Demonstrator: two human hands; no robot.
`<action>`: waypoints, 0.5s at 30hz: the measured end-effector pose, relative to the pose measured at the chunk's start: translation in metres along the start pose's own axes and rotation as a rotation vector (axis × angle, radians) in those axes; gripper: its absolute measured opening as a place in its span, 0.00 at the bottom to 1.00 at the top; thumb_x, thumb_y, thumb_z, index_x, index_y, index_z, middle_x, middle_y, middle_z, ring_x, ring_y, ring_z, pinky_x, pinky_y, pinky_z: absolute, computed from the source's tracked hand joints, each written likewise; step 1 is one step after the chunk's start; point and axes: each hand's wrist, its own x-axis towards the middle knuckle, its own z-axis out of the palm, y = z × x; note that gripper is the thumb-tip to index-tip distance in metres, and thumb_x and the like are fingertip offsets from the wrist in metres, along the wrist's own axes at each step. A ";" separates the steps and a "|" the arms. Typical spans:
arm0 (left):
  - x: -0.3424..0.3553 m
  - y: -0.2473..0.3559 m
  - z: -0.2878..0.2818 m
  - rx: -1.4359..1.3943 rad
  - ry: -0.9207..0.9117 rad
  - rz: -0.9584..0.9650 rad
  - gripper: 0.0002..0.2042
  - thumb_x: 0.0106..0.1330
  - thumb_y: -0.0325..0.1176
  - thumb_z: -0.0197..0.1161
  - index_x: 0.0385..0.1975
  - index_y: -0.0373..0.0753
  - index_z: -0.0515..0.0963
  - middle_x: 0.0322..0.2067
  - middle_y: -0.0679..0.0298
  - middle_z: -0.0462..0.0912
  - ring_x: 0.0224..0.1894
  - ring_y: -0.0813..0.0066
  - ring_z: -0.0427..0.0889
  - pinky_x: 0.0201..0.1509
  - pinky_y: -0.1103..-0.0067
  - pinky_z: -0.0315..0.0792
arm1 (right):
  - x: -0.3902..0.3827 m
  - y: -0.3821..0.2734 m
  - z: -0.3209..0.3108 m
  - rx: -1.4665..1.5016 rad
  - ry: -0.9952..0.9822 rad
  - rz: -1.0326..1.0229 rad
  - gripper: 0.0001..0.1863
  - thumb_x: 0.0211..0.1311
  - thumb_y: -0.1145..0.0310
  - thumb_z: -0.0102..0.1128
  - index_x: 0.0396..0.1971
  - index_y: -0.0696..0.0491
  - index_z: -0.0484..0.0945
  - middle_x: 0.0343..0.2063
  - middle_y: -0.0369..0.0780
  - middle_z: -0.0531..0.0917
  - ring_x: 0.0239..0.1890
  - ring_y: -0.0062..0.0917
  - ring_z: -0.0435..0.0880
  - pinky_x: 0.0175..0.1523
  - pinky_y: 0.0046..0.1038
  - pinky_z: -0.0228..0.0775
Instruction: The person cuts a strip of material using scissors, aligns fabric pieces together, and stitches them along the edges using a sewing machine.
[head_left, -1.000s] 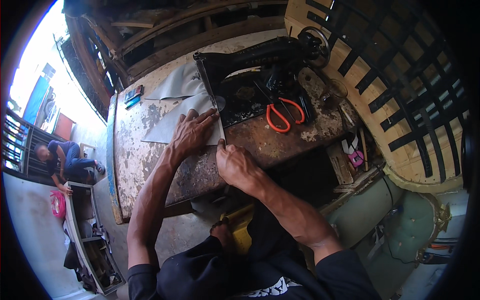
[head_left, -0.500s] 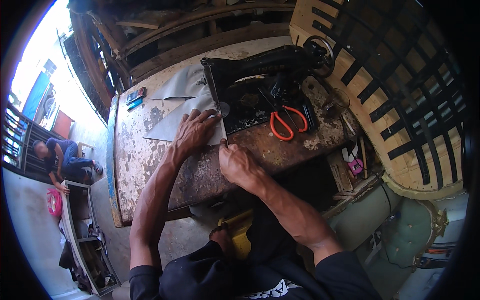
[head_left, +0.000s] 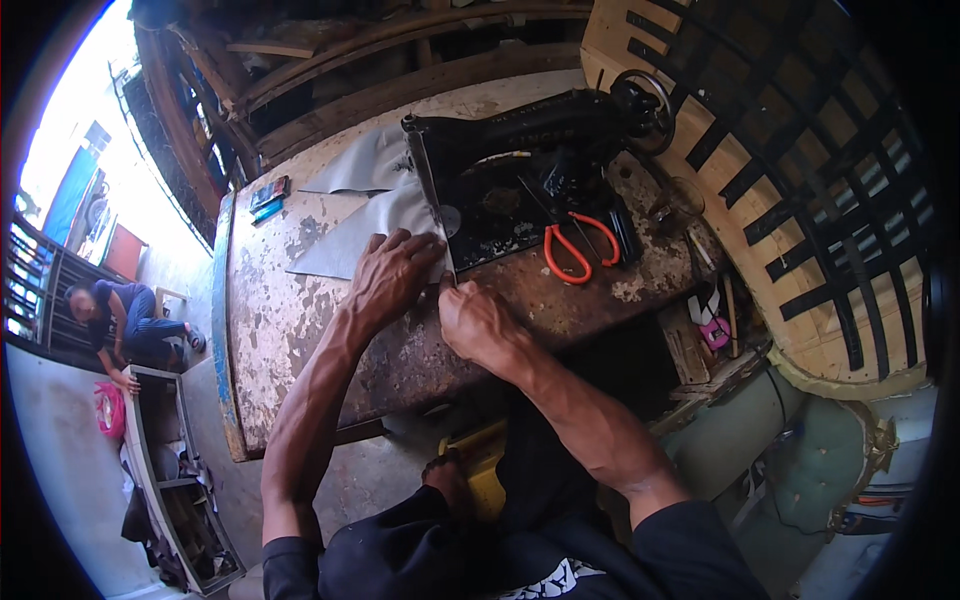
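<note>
A black sewing machine (head_left: 510,128) stands on the worn table, with grey sheet material (head_left: 375,222), cloth or vinyl, lying under its needle end. My left hand (head_left: 395,272) rests on the near part of this material, palm down, its fingers lying over it just left of the needle area. Close by, my right hand (head_left: 482,325) pinches the narrow near end of the material between thumb and forefinger, at the front of the machine bed. The needle and presser foot are too dark to make out. Scissors (head_left: 570,250) with orange handles lie right of my hands on the machine bed.
Small packets (head_left: 268,200) lie at the table's left. A strapped wooden frame (head_left: 800,230) leans at the right. A pink object (head_left: 714,332) sits in an open compartment below the tabletop. At the far left another person (head_left: 130,320) sits low, one hand on a cabinet (head_left: 160,470).
My left hand has slid slightly toward me, along with the near edge of the grey material. My right hand keeps its pinch and has barely moved.
</note>
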 end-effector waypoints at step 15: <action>0.003 -0.006 0.000 -0.028 0.000 0.005 0.17 0.62 0.38 0.66 0.51 0.47 0.83 0.55 0.71 0.82 0.55 0.69 0.79 0.56 0.70 0.69 | 0.021 0.016 0.012 0.046 0.042 0.029 0.15 0.57 0.75 0.56 0.43 0.67 0.79 0.32 0.57 0.86 0.38 0.49 0.88 0.43 0.43 0.83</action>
